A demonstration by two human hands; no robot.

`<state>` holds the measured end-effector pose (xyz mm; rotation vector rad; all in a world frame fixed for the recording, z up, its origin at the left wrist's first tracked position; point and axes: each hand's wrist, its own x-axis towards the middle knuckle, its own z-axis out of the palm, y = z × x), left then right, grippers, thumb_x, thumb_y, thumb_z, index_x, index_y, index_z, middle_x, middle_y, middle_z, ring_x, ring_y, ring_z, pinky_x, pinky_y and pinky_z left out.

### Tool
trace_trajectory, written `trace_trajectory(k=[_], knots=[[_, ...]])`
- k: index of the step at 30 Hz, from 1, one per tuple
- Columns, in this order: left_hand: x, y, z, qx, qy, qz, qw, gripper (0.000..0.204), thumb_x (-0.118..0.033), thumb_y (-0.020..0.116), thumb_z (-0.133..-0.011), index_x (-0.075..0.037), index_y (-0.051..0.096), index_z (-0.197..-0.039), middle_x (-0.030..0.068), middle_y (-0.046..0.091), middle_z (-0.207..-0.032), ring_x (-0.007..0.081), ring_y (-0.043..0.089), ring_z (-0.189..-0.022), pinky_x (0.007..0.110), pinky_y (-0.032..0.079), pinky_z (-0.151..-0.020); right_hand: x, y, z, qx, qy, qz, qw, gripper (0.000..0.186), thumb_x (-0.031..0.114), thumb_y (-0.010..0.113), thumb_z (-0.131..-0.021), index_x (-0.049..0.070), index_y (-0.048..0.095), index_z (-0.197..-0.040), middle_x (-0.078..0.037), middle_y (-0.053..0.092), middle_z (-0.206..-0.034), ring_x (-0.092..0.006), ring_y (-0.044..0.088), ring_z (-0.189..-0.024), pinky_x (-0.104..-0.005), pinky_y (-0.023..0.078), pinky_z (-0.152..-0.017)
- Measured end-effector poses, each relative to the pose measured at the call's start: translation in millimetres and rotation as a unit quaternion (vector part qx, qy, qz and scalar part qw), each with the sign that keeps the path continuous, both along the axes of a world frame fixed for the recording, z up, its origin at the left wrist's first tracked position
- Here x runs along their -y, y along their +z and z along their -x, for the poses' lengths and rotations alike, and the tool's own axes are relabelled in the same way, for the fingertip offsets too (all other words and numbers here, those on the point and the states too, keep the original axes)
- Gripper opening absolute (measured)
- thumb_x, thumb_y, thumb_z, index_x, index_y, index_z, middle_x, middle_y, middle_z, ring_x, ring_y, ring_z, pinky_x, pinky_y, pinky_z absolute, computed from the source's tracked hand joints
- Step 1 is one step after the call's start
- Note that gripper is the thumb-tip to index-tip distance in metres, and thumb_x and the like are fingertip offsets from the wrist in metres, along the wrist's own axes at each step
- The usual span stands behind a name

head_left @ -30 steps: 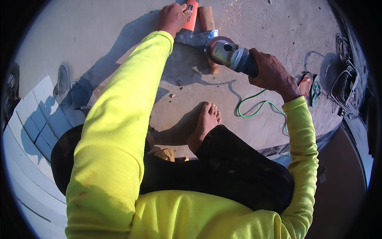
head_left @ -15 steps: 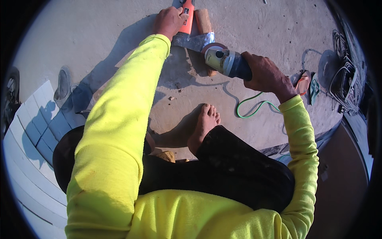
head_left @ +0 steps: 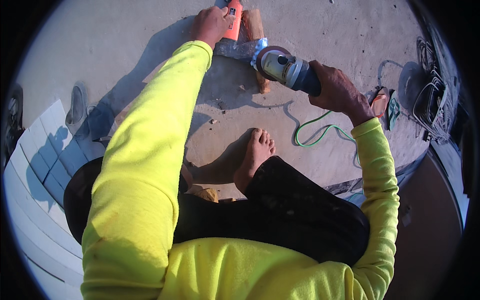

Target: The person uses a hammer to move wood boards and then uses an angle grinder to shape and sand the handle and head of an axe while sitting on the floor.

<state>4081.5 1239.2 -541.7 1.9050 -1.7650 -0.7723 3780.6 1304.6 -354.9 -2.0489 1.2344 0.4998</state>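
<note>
My left hand [head_left: 212, 26] is closed on the orange handle [head_left: 234, 22] of a metal tool at the top. Its flat grey metal head [head_left: 232, 49] lies across a piece of wood [head_left: 254, 25], and I cannot tell its exact kind. The right end of that head is bright and shiny. An angle grinder [head_left: 285, 69] is gripped in my right hand [head_left: 337, 90]. Its round disc [head_left: 270, 56] is at the shiny end of the metal head; whether they touch is hard to tell.
A green cord [head_left: 320, 131] curls over the concrete floor [head_left: 320, 30] below the grinder. Sandals [head_left: 381, 102] and a bundle of bent metal rods [head_left: 435, 95] lie at the right. A grey shoe [head_left: 76, 110] and pale boards [head_left: 55, 150] are on the left. My bare foot [head_left: 257, 152] rests in the middle.
The grinder has shifted slightly right and turned, so more of its disc's face shows. My left hand and the orange handle have moved a little to the left.
</note>
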Motion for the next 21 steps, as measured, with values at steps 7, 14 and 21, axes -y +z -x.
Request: trace_trajectory(k=[7,14,21], knots=[[-2,12,3,-0.005,-0.011,0.006,1.0,0.034,-0.029,0.066,-0.087,0.005,0.066,-0.088,0.0285,0.067,-0.092,0.0476,0.063,-0.092,0.053,0.051,-0.08,4,-8,9,0.009,-0.009,0.006,1.0,0.057,0.006,0.075,-0.068,0.003,0.055,-0.121,-0.02,0.07,-0.097,-0.0363,0.071,-0.089,-0.0447,0.058,-0.082],[-6,7,-3,0.035,-0.023,0.042,0.998,0.037,-0.034,0.069,-0.086,0.001,0.069,-0.095,0.0278,0.068,-0.098,0.0445,0.065,-0.096,0.051,0.051,-0.086,1,-5,2,0.019,0.016,0.011,1.0,0.059,0.008,0.075,-0.068,0.003,0.055,-0.123,-0.02,0.069,-0.098,-0.0376,0.07,-0.089,-0.0454,0.058,-0.082],[-3,17,-5,0.014,-0.029,-0.003,0.999,0.046,-0.039,0.069,-0.086,-0.004,0.072,-0.115,0.0229,0.07,-0.107,0.0398,0.068,-0.099,0.046,0.053,-0.092,5,-5,4,0.01,0.022,0.0,1.0,0.06,0.009,0.075,-0.068,0.003,0.054,-0.124,-0.021,0.069,-0.098,-0.0373,0.071,-0.091,-0.0452,0.058,-0.084]])
